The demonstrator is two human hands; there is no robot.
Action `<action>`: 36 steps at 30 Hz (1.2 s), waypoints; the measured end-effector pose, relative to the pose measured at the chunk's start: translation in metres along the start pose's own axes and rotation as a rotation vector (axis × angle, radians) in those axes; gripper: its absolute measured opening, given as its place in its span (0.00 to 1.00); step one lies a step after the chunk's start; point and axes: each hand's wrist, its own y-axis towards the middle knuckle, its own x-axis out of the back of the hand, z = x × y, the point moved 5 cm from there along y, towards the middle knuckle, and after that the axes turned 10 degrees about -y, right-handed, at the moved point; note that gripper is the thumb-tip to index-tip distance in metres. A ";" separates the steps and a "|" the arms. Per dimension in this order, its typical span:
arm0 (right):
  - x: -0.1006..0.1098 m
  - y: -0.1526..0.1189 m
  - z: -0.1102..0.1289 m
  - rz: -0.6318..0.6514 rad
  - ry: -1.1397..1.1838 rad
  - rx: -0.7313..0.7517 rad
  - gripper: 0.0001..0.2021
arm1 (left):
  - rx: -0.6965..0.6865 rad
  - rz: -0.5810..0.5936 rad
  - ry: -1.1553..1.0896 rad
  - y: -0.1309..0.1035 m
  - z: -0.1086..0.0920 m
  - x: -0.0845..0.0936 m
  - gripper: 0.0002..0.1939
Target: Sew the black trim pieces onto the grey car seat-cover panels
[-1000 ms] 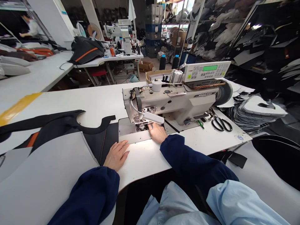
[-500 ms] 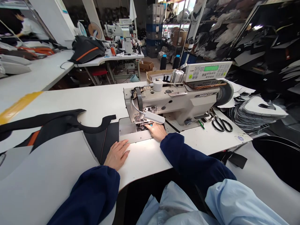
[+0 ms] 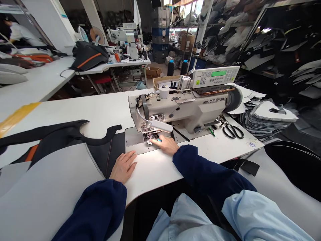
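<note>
My left hand [image 3: 123, 167] lies flat with fingers spread, at the edge of the dark fabric piece [image 3: 100, 157] and the white table [image 3: 147, 172]. My right hand [image 3: 167, 144] is beside the needle area of the sewing machine [image 3: 185, 108]. Its index finger reaches to a small round metal disc [image 3: 149, 142] at the plate below the needle. Something blue shows by that finger; whether the fingers grip anything is too small to tell. A large light grey panel [image 3: 57, 177] rests over the dark fabric on the left.
Black-handled scissors [image 3: 232, 131] and a green tool [image 3: 212, 132] lie right of the machine. Stacked cut pieces [image 3: 268, 115] stand at the far right. A control panel [image 3: 216, 76] tops the machine. Another sewing machine [image 3: 130, 42] stands behind.
My right hand has drawn back slightly from under the needle area, with the index finger now pointing out. The round disc has come into view. The whole view has shifted slightly.
</note>
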 end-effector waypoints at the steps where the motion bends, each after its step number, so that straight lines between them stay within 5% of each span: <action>1: 0.000 -0.004 0.003 -0.006 -0.003 0.030 0.27 | 0.005 -0.002 -0.013 0.000 0.001 0.000 0.21; 6: 0.013 -0.024 0.033 -0.023 0.003 0.226 0.20 | 0.096 -0.046 -0.239 0.003 -0.006 0.014 0.21; 9: 0.023 -0.035 0.051 -0.011 0.017 0.299 0.19 | 0.300 -0.068 -0.538 0.012 -0.020 0.030 0.25; 14: 0.031 -0.053 0.053 -0.033 0.055 0.260 0.19 | 0.548 0.153 -0.980 0.025 -0.055 0.031 0.27; 18: 0.029 -0.073 0.034 -0.120 0.310 0.082 0.24 | 0.458 0.123 -0.854 0.029 -0.071 0.043 0.20; 21: 0.029 -0.084 0.024 -0.216 0.964 -0.121 0.38 | 0.214 0.095 -0.639 0.034 -0.093 0.058 0.13; 25: 0.029 -0.085 0.050 0.008 1.781 -0.064 0.39 | -0.023 0.031 -0.501 0.045 -0.126 0.075 0.12; 27: 0.030 -0.086 0.059 0.071 1.876 -0.067 0.33 | -0.019 0.001 -0.470 0.049 -0.134 0.081 0.11; 31: 0.031 -0.094 0.052 -0.068 1.821 -0.134 0.17 | 0.010 -0.004 -0.450 0.050 -0.139 0.087 0.09; 36: 0.030 -0.106 0.038 -0.102 1.729 -0.118 0.11 | 0.032 0.081 -0.457 0.054 -0.148 0.086 0.08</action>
